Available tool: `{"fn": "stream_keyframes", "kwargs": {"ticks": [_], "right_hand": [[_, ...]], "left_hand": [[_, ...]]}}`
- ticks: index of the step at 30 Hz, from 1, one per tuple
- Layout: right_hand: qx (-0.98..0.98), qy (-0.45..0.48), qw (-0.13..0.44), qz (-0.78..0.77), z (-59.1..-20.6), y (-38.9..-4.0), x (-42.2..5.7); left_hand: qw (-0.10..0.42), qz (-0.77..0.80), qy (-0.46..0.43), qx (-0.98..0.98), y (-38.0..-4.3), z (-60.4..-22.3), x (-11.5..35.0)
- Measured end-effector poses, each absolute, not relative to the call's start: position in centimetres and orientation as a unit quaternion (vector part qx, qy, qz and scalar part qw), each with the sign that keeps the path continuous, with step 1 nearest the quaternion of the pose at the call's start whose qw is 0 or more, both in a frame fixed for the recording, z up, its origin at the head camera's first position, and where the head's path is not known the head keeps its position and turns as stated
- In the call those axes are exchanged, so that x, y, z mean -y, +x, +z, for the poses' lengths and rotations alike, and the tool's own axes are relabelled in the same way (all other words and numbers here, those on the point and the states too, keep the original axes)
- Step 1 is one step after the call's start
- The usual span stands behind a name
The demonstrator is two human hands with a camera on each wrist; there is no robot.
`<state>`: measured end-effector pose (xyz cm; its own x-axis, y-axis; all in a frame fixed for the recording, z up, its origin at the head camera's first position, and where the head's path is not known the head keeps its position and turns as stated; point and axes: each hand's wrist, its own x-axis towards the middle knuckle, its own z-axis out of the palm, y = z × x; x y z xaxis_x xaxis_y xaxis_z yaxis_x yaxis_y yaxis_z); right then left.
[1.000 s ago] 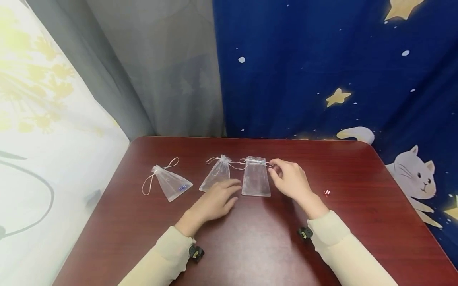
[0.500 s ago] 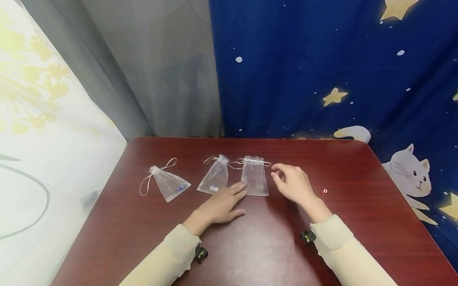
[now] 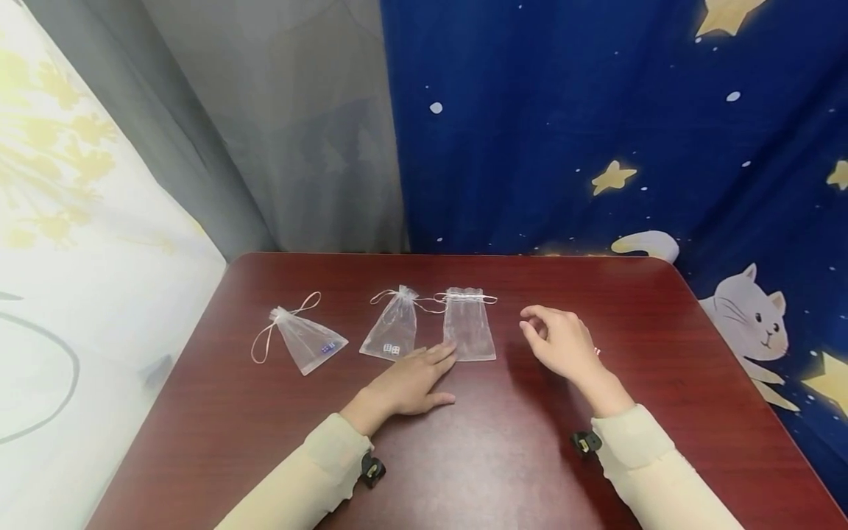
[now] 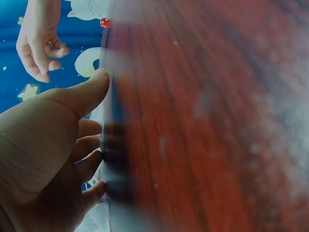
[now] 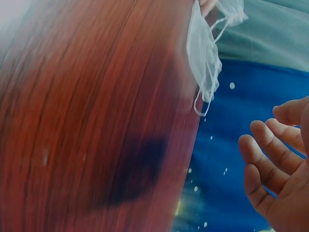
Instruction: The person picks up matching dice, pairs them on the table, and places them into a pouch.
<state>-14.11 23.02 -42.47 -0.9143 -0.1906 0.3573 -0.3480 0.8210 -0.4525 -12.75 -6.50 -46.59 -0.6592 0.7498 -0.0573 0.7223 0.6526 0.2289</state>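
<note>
My left hand [image 3: 414, 379] lies flat, its fingertips resting on the lower left corner of a sheer white drawstring bag [image 3: 469, 331]. This bag is flat with a wide mouth, and no contents show in it. To its left, a second drawstring bag [image 3: 391, 327] with a gathered neck holds two dice [image 3: 391, 350]. My right hand [image 3: 563, 342] hovers right of the bags, fingers loosely bent and holding nothing, as the right wrist view of the hand [image 5: 277, 159] confirms. A red die [image 4: 105, 22] is on the table, mostly hidden behind my right wrist in the head view.
A third gathered drawstring bag [image 3: 305, 340] lies at the left with blue dice [image 3: 328, 347] inside. All of it is on a dark red wooden table [image 3: 477, 456]. Curtains [image 3: 517, 147] hang behind the far edge.
My left hand has moved right, from over the middle bag onto the right bag's corner, uncovering the dice. My right hand has drawn away rightward from that bag's cord, covering most of the red die.
</note>
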Motion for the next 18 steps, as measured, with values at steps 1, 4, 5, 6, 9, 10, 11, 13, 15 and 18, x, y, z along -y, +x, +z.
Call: {"fn": "stream_keyframes", "kwargs": {"ticks": [1,4,5,6,9,10,11,13,15,18], "right_hand": [[0.943,0.141,0.151,0.262,-42.5,-14.1,-23.3],[0.943,0.134,0.157,0.260,-42.4,-14.0,-24.3],[0.943,0.131,0.160,0.259,-42.4,-14.0,-24.6],[0.944,0.127,0.163,0.257,-42.4,-14.0,-25.0],[0.945,0.116,0.172,0.252,-42.4,-13.9,-26.1],[0.946,0.113,0.174,0.251,-42.4,-13.9,-26.5],[0.946,0.109,0.175,0.249,-42.4,-13.8,-26.9],[0.947,0.103,0.177,0.246,-42.4,-13.7,-27.6],[0.949,0.098,0.176,0.242,-42.5,-13.6,-28.2],[0.953,0.093,0.171,0.234,-42.6,-13.3,-29.0]], "left_hand": [[0.076,0.093,0.405,-0.906,-12.7,-46.5,6.5],[0.076,0.094,0.401,-0.908,-12.6,-46.3,6.5],[0.075,0.093,0.401,-0.908,-12.6,-46.3,6.5],[0.075,0.093,0.400,-0.909,-12.6,-46.2,6.4],[0.075,0.093,0.398,-0.909,-12.5,-46.2,6.5],[0.074,0.093,0.398,-0.909,-12.6,-46.2,6.5],[0.074,0.094,0.399,-0.909,-12.6,-46.2,6.5],[0.075,0.095,0.399,-0.909,-12.6,-46.3,6.5],[0.075,0.094,0.400,-0.909,-12.6,-46.5,6.5],[0.076,0.093,0.400,-0.909,-12.6,-46.6,6.4]]}}
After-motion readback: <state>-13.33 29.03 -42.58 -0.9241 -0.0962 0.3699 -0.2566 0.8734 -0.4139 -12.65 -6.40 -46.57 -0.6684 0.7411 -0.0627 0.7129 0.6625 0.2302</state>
